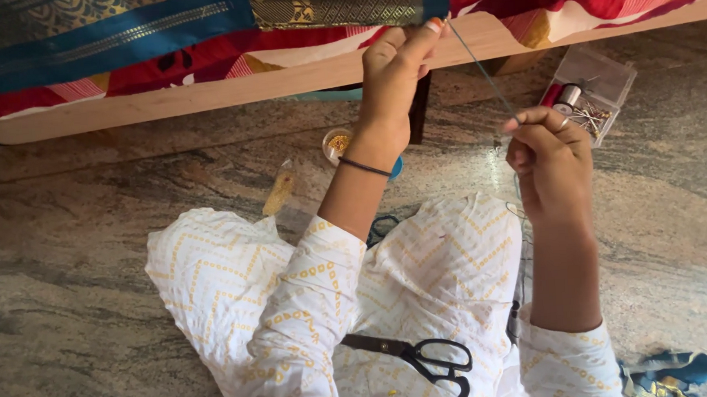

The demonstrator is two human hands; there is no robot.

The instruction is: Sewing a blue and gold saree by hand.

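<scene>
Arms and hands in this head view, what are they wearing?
Both arms wear white sleeves printed with yellow dots and zigzags: the left sleeve reaches to mid-forearm, the right sleeve ends further up, nearer the elbow. A thin dark band circles the left wrist. The left hand is bare, with orange-red polish on a nail; the right hand is bare too.
</scene>
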